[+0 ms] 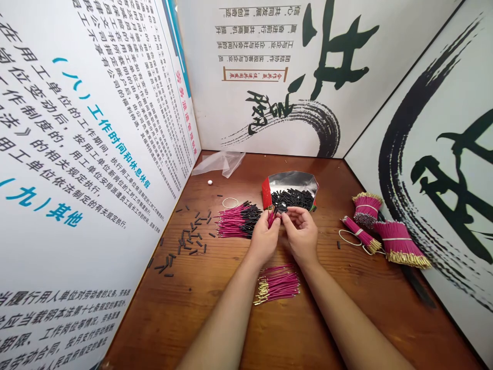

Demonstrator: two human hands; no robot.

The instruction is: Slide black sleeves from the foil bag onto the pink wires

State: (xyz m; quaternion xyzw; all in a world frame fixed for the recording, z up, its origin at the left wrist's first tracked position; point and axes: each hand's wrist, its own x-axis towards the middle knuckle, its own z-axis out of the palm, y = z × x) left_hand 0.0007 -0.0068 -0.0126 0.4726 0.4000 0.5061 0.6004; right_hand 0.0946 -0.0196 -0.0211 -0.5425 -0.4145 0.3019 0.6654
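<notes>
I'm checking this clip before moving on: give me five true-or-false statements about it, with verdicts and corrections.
1. The left hand holds pink wires, with the right hand close beside it. True.
2. The open bag is filled with pink wires. False: it contains black tubes.
3. Loose black tubes lie left of the black-ended wires. True.
4. The tied wire bundles lie left of both hands. False: they lie to the right.
5. Clear plastic film lies left of the open bag. True.
</notes>
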